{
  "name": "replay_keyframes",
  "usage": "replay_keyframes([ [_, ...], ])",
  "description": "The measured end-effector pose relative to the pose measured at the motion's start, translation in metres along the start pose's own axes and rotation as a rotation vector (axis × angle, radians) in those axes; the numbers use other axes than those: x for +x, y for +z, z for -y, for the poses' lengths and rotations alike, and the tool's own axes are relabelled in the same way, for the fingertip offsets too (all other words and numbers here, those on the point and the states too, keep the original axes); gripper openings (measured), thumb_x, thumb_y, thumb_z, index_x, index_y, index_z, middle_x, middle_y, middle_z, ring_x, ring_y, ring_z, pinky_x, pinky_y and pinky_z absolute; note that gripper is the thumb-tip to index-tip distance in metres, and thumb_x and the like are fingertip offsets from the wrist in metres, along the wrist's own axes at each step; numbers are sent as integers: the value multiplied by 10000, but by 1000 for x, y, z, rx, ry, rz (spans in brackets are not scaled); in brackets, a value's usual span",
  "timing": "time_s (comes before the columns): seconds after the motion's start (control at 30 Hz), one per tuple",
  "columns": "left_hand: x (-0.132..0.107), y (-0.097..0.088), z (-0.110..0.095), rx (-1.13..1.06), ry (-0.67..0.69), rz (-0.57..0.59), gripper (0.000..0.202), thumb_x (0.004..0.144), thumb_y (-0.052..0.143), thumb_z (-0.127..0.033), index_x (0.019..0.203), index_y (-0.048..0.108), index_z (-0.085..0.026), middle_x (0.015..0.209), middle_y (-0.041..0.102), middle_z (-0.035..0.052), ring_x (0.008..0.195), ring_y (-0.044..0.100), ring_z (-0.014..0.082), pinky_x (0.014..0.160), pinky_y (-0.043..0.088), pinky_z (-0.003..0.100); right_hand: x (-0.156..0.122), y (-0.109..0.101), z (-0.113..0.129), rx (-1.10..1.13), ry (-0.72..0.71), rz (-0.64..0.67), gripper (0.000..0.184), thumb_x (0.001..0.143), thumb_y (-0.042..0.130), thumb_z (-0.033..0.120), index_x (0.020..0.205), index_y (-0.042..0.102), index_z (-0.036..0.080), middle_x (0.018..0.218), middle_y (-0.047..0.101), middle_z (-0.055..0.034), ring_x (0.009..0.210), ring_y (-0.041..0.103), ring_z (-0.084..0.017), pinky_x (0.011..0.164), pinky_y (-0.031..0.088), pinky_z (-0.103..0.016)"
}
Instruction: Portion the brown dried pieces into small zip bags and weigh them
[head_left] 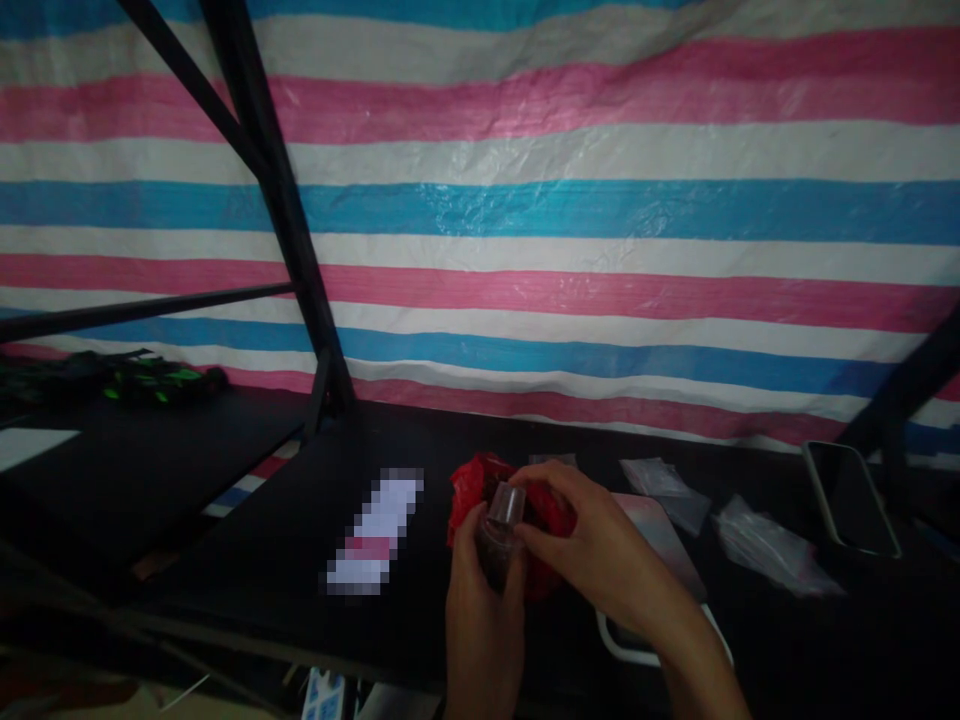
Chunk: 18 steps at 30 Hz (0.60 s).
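My left hand point(486, 625) is closed around a clear, rounded plastic vessel point(496, 545), whose lower part is hidden between thumb and fingers. On top of it sits a small clear tapered piece point(508, 505), like a little cup or cap. The fingers of my right hand point(589, 530) pinch that piece from the right side. Right behind both hands lies an open red plastic bag point(480, 478) with dark contents that I cannot make out. Under my right forearm is a flat device with a shiny top and white rim point(628, 655), which looks like a small scale.
Clear plastic bags point(776, 548) and a phone point(851, 500) lie at the right of the black shelf point(270, 570). A blurred-out paper strip point(379, 530) is on the left. Green-and-black toy cars point(161, 380) stand beyond the black metal post point(289, 220). Striped sheeting hangs behind.
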<state>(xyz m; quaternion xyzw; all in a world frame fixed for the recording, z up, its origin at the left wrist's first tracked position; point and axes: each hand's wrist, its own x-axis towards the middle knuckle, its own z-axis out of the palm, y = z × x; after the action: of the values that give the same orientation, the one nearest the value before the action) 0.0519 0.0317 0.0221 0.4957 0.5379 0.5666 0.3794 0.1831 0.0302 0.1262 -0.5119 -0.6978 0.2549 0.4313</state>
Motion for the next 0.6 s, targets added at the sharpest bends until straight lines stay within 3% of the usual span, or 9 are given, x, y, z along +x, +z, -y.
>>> replay_keyframes([
  [0.2, -3, -5, -5, -10, -7, -61, 555, 878, 679, -466, 1373, 582, -235, 1397, 701, 148, 1286, 687, 356, 1098, 532, 562, 11, 3, -25, -81, 95, -114, 334, 862, 732, 115, 1162, 728, 261, 1179, 768, -23, 1094, 711, -217, 995, 509, -358],
  [0.33, -2, -12, -7, 16, -114, -167, 615, 839, 697, -513, 1369, 582, -224, 1345, 719, 163, 1238, 704, 375, 1081, 532, 592, 20, 17, -46, -322, 228, -38, 250, 867, 734, 118, 1093, 762, 223, 1123, 792, -64, 1096, 728, -265, 977, 509, -379],
  [0.47, 3, -11, -9, -86, -182, -74, 608, 785, 716, -544, 1280, 630, -202, 1260, 756, 159, 1170, 733, 363, 1041, 565, 550, 26, 34, -47, -438, 347, -13, 225, 864, 742, 136, 1071, 788, 211, 1160, 801, -92, 1093, 739, -273, 934, 509, -354],
  [0.6, 7, -8, -13, -193, -195, -78, 596, 756, 745, -589, 1194, 662, -193, 1171, 780, 142, 1098, 753, 336, 958, 608, 478, 27, 41, -42, -337, 368, 51, 150, 844, 753, 167, 971, 811, 225, 1049, 835, -61, 978, 765, -241, 818, 506, -307],
])
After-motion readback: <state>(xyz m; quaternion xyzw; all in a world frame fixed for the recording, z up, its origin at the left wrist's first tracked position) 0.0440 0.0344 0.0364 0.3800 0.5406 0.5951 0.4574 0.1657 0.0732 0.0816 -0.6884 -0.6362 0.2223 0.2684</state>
